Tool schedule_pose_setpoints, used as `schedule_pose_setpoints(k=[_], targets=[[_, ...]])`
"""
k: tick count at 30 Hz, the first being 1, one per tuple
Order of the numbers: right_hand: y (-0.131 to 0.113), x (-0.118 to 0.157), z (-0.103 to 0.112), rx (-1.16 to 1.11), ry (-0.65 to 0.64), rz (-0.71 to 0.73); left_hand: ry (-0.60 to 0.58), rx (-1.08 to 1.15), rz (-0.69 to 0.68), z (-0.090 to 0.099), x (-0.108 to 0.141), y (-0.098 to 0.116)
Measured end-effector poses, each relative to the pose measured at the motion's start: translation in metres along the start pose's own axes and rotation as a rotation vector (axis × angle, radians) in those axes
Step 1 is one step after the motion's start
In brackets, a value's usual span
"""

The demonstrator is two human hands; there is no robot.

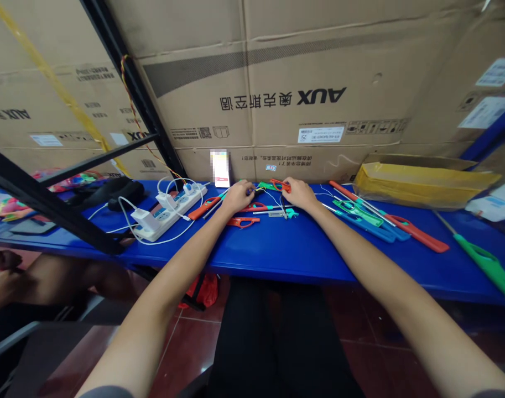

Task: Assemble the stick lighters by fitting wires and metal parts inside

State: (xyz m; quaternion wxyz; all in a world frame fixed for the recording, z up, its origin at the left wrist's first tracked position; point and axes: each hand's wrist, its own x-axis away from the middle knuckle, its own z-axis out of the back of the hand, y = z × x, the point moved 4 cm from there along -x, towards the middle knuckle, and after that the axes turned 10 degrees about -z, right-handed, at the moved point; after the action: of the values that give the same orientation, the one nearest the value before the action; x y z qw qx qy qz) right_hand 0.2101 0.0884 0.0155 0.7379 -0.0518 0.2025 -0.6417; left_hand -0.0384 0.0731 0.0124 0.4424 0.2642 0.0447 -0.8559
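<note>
Both arms reach over a blue table toward the parts of long-stemmed gas lighters. At the back, my left hand (238,198) has its fingers curled in, by thin wires; what they hold is too small to make out. My right hand (301,193) is closed on a red lighter handle part (280,186). Between the hands lie a green handle part (265,186), a red lighter (252,208) and a small green piece (292,212). A loose red handle part (243,222) rests nearer the front. Beside my left hand is an orange-red lighter (204,208).
A white power strip (169,213) with plugs and cables stands at left, near a lit phone (221,168). On the right are red (420,233), blue and green lighters and a yellow-taped box (422,185). Large cartons (277,61) wall the back. Another person's hand (3,276) is at lower left.
</note>
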Motion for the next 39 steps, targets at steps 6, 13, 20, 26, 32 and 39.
schedule_pose_setpoints(k=[6, 13, 20, 26, 32, 39], targets=[[0.003, 0.001, -0.001, -0.040, -0.049, -0.014, -0.052, -0.006, -0.037, 0.002, 0.002, 0.005], [0.009, -0.003, -0.001, -0.203, -0.037, 0.056, -0.149, 0.022, -0.337, 0.007, -0.005, 0.051], [0.009, -0.005, -0.011, -0.297, -0.062, 0.082, -0.289, 0.014, -0.633, -0.020, -0.008, 0.099], [0.014, -0.009, -0.015, -0.379, 0.000, 0.111, -0.167, 0.105, -0.618, -0.016, -0.007, 0.085], [0.024, -0.013, -0.020, -0.419, 0.060, 0.108, 0.164, 0.365, -0.399, 0.017, -0.001, 0.052], [0.025, -0.014, -0.030, -0.370, 0.026, 0.072, 0.448, 0.711, 0.187, 0.027, 0.038, 0.010]])
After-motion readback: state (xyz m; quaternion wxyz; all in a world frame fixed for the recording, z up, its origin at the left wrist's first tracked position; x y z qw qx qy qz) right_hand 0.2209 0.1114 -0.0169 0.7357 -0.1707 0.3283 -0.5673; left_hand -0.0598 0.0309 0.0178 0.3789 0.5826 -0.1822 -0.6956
